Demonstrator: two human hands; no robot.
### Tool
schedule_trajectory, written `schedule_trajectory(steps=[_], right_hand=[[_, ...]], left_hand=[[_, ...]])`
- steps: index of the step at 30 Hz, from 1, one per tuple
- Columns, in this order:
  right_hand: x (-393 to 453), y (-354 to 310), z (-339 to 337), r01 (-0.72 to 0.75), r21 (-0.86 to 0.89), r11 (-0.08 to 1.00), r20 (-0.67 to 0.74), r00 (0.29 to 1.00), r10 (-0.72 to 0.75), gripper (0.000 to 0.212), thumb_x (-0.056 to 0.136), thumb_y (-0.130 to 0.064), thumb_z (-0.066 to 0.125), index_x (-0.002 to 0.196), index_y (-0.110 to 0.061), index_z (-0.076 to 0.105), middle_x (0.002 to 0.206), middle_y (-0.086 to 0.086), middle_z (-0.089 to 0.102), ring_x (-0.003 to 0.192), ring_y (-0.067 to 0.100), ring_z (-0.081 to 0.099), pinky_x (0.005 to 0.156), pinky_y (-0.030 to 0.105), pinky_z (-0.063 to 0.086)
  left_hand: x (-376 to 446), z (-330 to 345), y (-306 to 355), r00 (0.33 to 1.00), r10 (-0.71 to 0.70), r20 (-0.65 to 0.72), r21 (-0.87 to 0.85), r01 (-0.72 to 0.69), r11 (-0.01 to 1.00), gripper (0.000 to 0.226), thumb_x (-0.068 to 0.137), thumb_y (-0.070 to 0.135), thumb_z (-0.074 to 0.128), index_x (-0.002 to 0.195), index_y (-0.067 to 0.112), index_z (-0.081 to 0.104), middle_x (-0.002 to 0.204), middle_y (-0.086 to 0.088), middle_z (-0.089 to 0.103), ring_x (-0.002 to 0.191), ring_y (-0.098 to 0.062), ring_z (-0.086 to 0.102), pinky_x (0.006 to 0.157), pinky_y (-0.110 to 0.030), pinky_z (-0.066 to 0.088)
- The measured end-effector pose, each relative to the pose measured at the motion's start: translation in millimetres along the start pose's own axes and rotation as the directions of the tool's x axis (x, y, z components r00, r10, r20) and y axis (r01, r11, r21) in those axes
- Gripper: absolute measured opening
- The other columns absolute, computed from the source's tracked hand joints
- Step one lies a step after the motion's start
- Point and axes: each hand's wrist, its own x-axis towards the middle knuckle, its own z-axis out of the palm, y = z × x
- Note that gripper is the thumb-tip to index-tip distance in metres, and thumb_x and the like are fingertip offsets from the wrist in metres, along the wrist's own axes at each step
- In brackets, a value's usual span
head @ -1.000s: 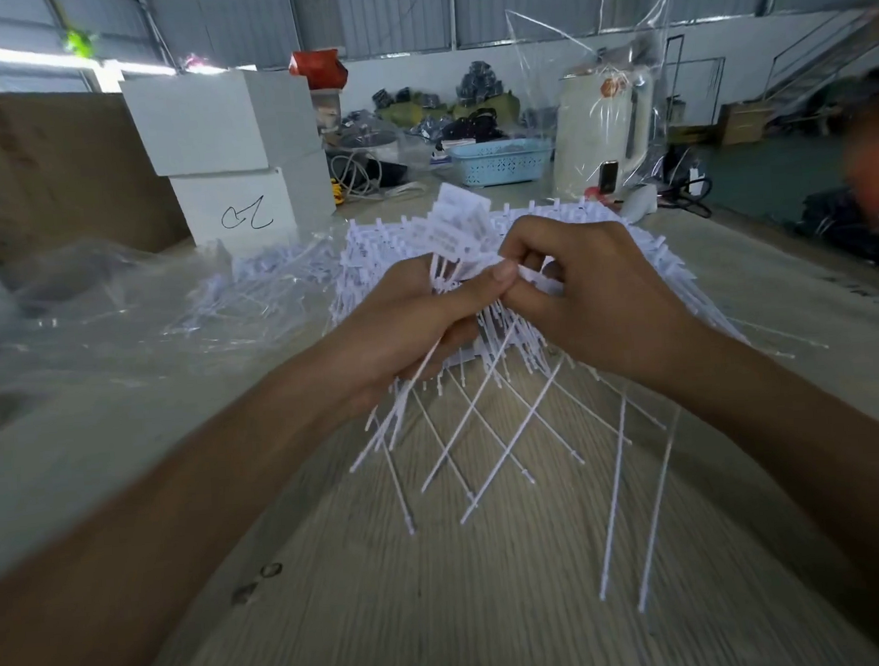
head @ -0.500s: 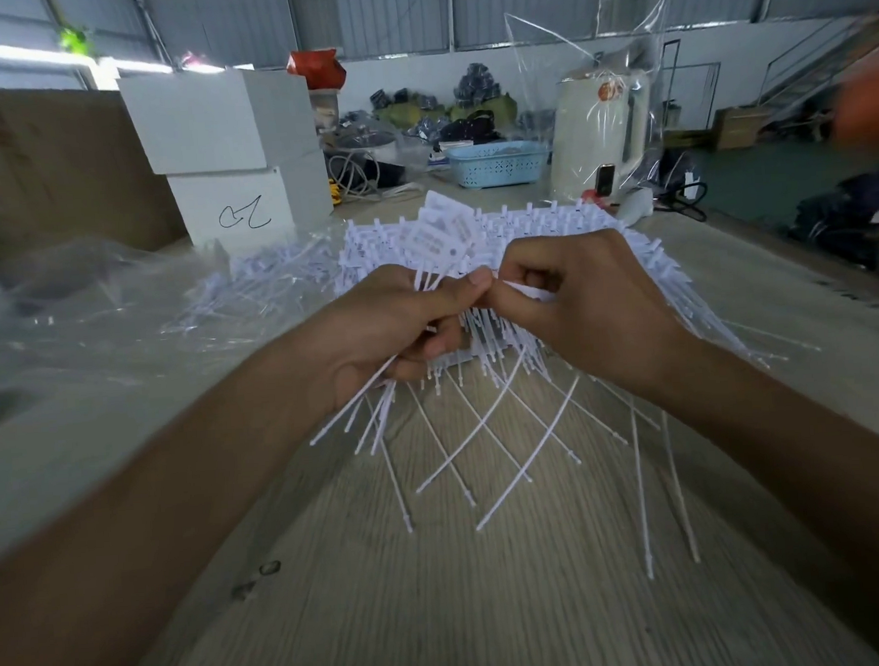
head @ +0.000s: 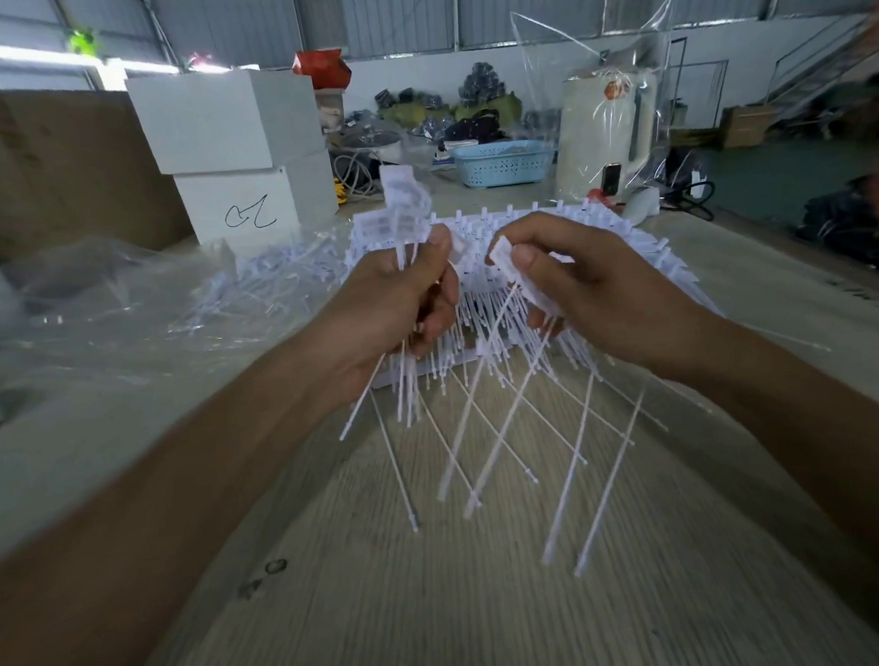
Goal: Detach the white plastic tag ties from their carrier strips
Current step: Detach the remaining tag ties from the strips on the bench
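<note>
L hand [head: 400, 309] grips tie bundle [head: 402, 216], R hand [head: 594, 292] pinches carrier strip [head: 521, 276]; labels unreadable.

Pale wood-grain counter [head: 444, 615] with a small dark mark near its left edge. A heap of white ties [head: 602, 250] on strips lies mid-counter, tails fanning toward the camera. Loose ties [head: 279, 275] are scattered to its left, beside crumpled clear plastic [head: 91, 302]. Behind those, two white boxes [head: 241, 159] are stacked, the lower one with a black scribble. Farther back: a blue basket [head: 504, 164], cables [head: 361, 175], a cream appliance [head: 605, 137] wrapped in clear film, and a phone [head: 611, 178] propped by its base.
</note>
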Motion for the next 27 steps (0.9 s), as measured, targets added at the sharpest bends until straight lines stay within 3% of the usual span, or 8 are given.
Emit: schedule_trajectory(steps=[4, 6, 9, 12, 14, 17, 22, 27], right_hand=[[2, 4, 3, 0.009, -0.093, 0.996, 0.032, 0.999, -0.006, 0.024, 0.106, -0.012, 0.045, 0.121, -0.012, 0.064, 0.058, -0.007, 0.047, 0.052, 0.010, 0.048, 0.061, 0.016, 0.043], [3, 4, 4, -0.022, -0.078, 0.997, 0.063, 0.998, 0.027, 0.024, 0.105, -0.011, 0.047, 0.124, -0.012, 0.062, 0.060, 0.006, 0.044, 0.055, 0.019, 0.048, 0.060, 0.017, 0.043], [2, 5, 5, -0.072, 0.011, 0.997, 0.053, 0.996, 0.071, 0.024, 0.103, -0.012, 0.053, 0.125, -0.014, 0.062, 0.071, 0.005, 0.061, 0.061, -0.002, 0.059, 0.062, 0.012, 0.044], [0, 3, 3, -0.103, 0.136, 0.985, 0.034, 0.995, 0.099, 0.024, 0.098, -0.014, 0.062, 0.122, -0.015, 0.066, 0.082, 0.003, 0.074, 0.074, 0.005, 0.066, 0.068, 0.021, 0.051], [-1, 1, 2, -0.083, 0.199, 0.977, 0.048, 0.996, 0.075, 0.020, 0.095, -0.012, 0.067, 0.113, -0.017, 0.070, 0.084, 0.005, 0.076, 0.076, 0.010, 0.068, 0.069, 0.022, 0.053], [-2, -4, 2, -0.084, 0.319, 0.944, 0.061, 0.996, 0.068, 0.018, 0.093, -0.010, 0.067, 0.111, -0.010, 0.069, 0.086, 0.010, 0.077, 0.075, 0.010, 0.070, 0.071, 0.021, 0.054], [-5, -9, 4, -0.128, 0.442, 0.888, 0.093, 0.991, 0.096, 0.025, 0.094, -0.012, 0.065, 0.114, 0.003, 0.061, 0.078, 0.010, 0.076, 0.067, 0.013, 0.069, 0.066, 0.020, 0.053], [-7, -9, 8, -0.233, 0.398, 0.887, 0.127, 0.972, 0.199, 0.028, 0.094, -0.021, 0.067, 0.111, 0.001, 0.062, 0.079, 0.018, 0.074, 0.069, 0.029, 0.064, 0.063, 0.035, 0.048]], left_hand=[[-2, 2, 1, 0.999, -0.033, 0.023, -0.069, 0.035, 0.997, 0.049, 0.098, 0.061, 0.045, 0.070, 0.022, 0.037, 0.049, -0.002, 0.041, 0.041, -0.019, 0.035, 0.044, -0.025, 0.039], [-2, 3, 2, 0.996, -0.079, 0.032, -0.065, 0.081, 0.995, 0.047, 0.095, 0.065, 0.045, 0.077, 0.023, 0.037, 0.050, 0.005, 0.035, 0.040, -0.013, 0.025, 0.041, -0.020, 0.026], [0, 5, 0, 0.996, -0.080, 0.033, -0.059, 0.082, 0.995, 0.040, 0.097, 0.053, 0.056, 0.070, 0.024, 0.049, 0.052, 0.007, 0.032, 0.041, -0.010, 0.021, 0.039, -0.018, 0.020], [-1, 8, -3, 1.000, 0.009, -0.018, -0.133, -0.011, 0.991, 0.029, 0.098, 0.034, 0.062, 0.070, 0.026, 0.059, 0.054, 0.007, 0.030, 0.044, -0.010, 0.020, 0.040, -0.018, 0.020], [-1, 7, -5, 0.997, 0.073, -0.032, -0.133, -0.077, 0.988, 0.013, 0.097, 0.028, 0.064, 0.088, 0.020, 0.067, 0.053, 0.008, 0.031, 0.044, -0.010, 0.021, 0.041, -0.018, 0.021], [-3, 4, -6, 0.987, 0.159, 0.035, -0.077, -0.156, 0.985, 0.017, 0.094, 0.028, 0.068, 0.108, 0.019, 0.071, 0.052, 0.009, 0.032, 0.042, -0.008, 0.024, 0.041, -0.017, 0.023], [-4, 0, -7, 0.965, 0.261, 0.015, -0.024, -0.260, 0.965, 0.013, 0.092, 0.025, 0.071, 0.105, 0.029, 0.073, 0.050, 0.006, 0.036, 0.040, -0.009, 0.026, 0.042, -0.016, 0.023], [-2, 1, -10, 0.946, 0.325, -0.004, 0.032, -0.325, 0.945, 0.004, 0.089, 0.030, 0.072, 0.093, 0.031, 0.073, 0.049, 0.011, 0.043, 0.039, -0.006, 0.034, 0.042, -0.016, 0.030]])
